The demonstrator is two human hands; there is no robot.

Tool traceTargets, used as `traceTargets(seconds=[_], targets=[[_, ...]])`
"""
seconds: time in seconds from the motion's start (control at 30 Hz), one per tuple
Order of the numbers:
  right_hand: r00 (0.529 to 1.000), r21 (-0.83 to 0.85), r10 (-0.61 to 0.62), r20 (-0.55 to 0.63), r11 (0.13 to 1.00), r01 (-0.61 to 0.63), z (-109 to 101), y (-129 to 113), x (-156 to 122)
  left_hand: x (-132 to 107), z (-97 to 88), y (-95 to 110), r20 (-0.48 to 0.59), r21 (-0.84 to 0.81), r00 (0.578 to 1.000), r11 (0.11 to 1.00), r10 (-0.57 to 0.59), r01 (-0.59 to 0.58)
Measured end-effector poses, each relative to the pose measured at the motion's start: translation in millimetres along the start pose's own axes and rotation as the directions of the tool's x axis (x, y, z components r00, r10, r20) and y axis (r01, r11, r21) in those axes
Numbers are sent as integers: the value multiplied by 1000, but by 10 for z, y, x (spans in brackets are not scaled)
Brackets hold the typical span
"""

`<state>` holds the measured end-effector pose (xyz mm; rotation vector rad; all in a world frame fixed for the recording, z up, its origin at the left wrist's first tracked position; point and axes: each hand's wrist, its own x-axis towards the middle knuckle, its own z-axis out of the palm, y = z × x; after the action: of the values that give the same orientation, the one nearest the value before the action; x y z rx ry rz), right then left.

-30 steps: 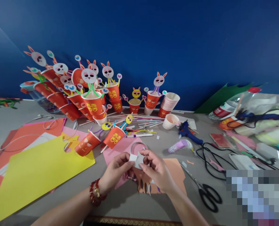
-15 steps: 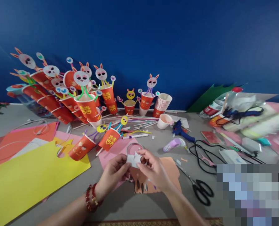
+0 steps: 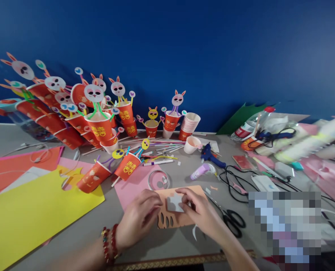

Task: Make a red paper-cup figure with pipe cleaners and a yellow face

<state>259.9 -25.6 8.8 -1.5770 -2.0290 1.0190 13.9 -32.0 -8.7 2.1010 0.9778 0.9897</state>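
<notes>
Between the thumb and fingers of my right hand [image 3: 194, 209] is a small white piece of paper [image 3: 173, 203], held over an orange sheet of paper [image 3: 163, 197]. Oval holes run along that sheet's lower left side. My left hand [image 3: 137, 216] is at the sheet's left edge, its fingers loosely bent, with a gap to the thumb and nothing visible in them. A thin white paper scrap [image 3: 195, 232] lies below the sheet. Black-handled scissors [image 3: 235, 222] lie to the right of my right hand, blades partly hidden.
Red paper cups [image 3: 96, 128] with paper bunny heads crowd the back left. A yellow sheet [image 3: 43, 210] covers the left side. A pink sheet [image 3: 133, 184] and a tape ring [image 3: 159, 180] lie ahead. A blue glue gun [image 3: 211, 155] and black cable [image 3: 226, 184] are at right.
My left hand has let go of the white paper and moved away to its left. My right hand keeps the paper and has lowered it over the orange sheet. The view has shifted slightly.
</notes>
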Motion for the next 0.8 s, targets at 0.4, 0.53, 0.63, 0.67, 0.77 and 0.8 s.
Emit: traceTargets(seconds=[0.4,0.53,0.63,0.67,0.77,0.8], targets=[[995,-289,-75,-69,956,52,71,67,-5,-34,177,96,346,326,932,918,107,-226],[997,-306,-45,-60,952,25,46,126,-46,-24,191,93,370,334,918,902,141,-273],[999,-299,-19,-43,954,6,37,165,-69,-30,201,83,409,327,895,888,176,-324],[999,-294,-15,-41,956,2,35,177,-75,-31,205,83,423,328,888,884,178,-333],[999,-291,-7,-47,957,-7,24,217,-102,-36,219,83,445,333,877,876,181,-350],[999,-295,-5,-47,956,-9,17,231,-116,-40,227,79,446,328,875,874,190,-357]])
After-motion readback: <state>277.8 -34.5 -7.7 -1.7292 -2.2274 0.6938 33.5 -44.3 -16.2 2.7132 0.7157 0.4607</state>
